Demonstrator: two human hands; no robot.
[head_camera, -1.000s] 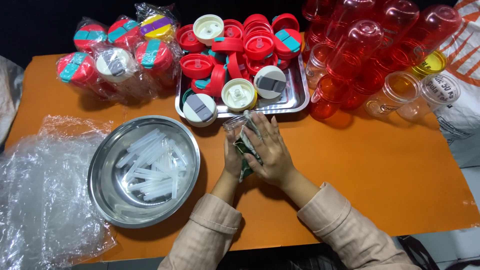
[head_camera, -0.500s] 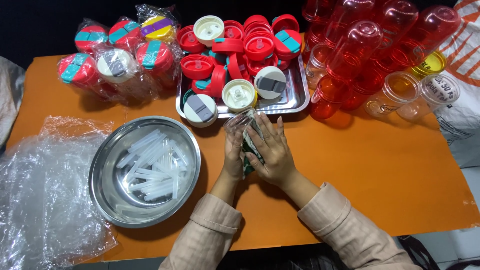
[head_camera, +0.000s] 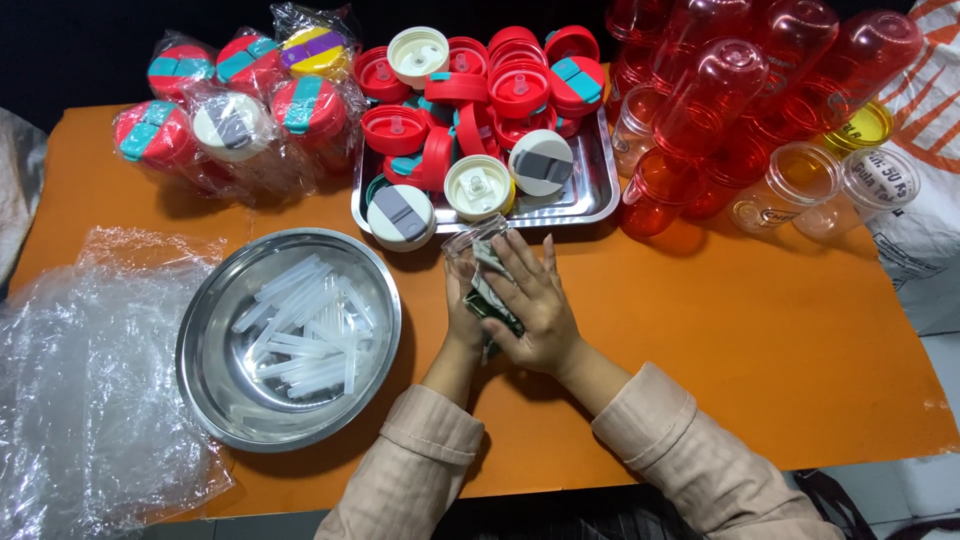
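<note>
Orange table, dark background behind it, white tile floor at right edge. Crumpled clear plastic sheet at left. Steel bowl holding clear straws. Steel tray piled with red and cream lids. Bagged lids at back left, red cups lying at back right.

Both hands meet at table centre, just in front of the tray. Left hand and right hand are closed around a small clear lid in plastic wrap, dark green showing through. Right palm covers most of it, fingers extended over the top; left hand grips from the side, mostly hidden. Item sits just above the table.
</note>
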